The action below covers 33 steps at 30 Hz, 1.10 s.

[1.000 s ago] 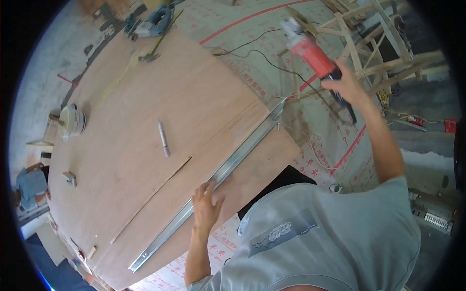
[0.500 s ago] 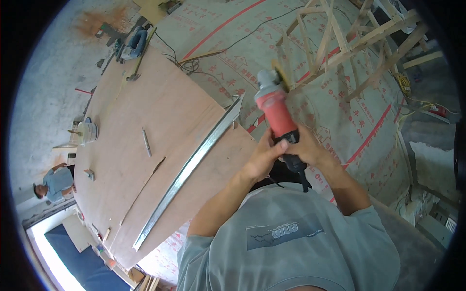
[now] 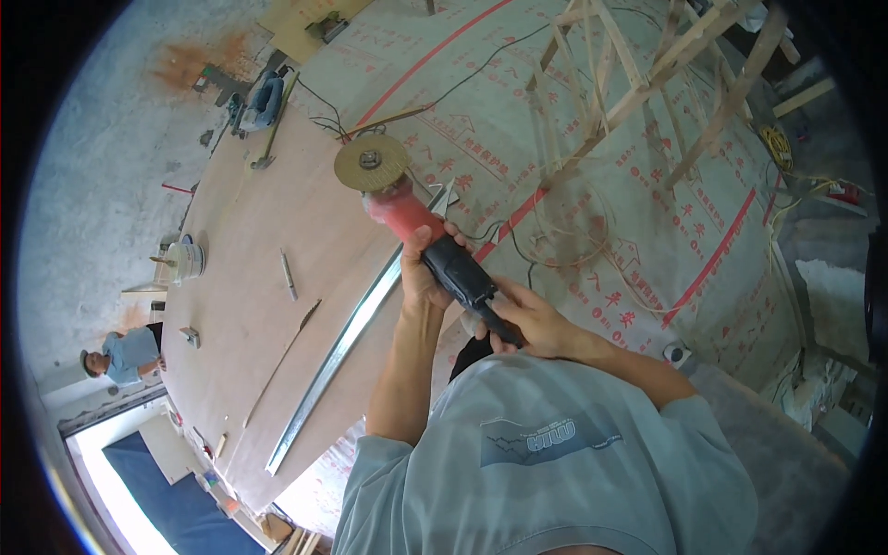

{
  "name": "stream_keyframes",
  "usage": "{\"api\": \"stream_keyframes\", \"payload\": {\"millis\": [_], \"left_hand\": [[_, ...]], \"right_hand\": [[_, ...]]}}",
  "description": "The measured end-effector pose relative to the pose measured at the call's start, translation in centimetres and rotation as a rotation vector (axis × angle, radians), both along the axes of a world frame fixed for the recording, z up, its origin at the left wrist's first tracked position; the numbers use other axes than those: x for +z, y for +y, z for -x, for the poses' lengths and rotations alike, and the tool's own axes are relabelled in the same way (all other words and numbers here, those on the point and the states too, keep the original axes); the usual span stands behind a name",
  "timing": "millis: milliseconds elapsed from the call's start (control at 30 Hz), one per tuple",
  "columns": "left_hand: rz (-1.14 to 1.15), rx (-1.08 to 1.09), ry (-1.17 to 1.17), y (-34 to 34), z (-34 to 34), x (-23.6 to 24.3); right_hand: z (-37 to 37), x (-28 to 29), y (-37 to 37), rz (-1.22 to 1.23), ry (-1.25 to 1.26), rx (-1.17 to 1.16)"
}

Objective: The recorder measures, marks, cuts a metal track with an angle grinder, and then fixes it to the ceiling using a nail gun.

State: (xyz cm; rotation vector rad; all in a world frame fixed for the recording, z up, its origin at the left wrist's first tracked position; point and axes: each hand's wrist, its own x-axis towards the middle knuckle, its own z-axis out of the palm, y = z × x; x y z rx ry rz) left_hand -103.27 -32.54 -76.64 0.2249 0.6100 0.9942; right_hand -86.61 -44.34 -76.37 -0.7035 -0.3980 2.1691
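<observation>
I hold a red and black angle grinder [image 3: 402, 213] over the plywood's edge, its gold disc [image 3: 370, 165] turned up toward me. My left hand [image 3: 421, 268] is wrapped round the middle of the body. My right hand [image 3: 523, 316] grips the black rear end by the cord. Beneath the grinder a long silver metal channel [image 3: 338, 356] lies diagonally on the plywood board [image 3: 231, 222]. A silver marker [image 3: 287, 273] and a thin dark-ended strip [image 3: 287, 351] lie left of the channel.
A hammer [image 3: 264, 155], power tool [image 3: 264, 102], bucket [image 3: 185, 262] and small metal item [image 3: 190, 337] sit on the board. A person [image 3: 129, 356] is at the far left. A wooden frame [image 3: 629, 88] and loose cables [image 3: 592, 250] lie on the printed floor covering [image 3: 703, 250].
My left hand has left the channel and taken hold of the grinder. The grinder has moved leftward and turned disc-up, and my right hand has shifted down to its rear end.
</observation>
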Motion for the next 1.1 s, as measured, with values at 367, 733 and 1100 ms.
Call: {"api": "stream_keyframes", "payload": {"millis": [367, 733, 1100], "left_hand": [[-0.046, 0.033, -0.024, 0.1, 6.3, -1.6], [0.004, 0.0, 0.057, 1.1, 7.7, -3.7], [-0.497, -0.368, 0.559, 0.6, 8.8, -7.3]], "right_hand": [[6.5, -2.0, 0.5, 0.073, 0.097, 0.083], [8.4, -2.5, 1.6, 0.101, -0.023, -0.04], [7.1, -3.9, 7.3, -0.447, -1.362, -0.222]]}}
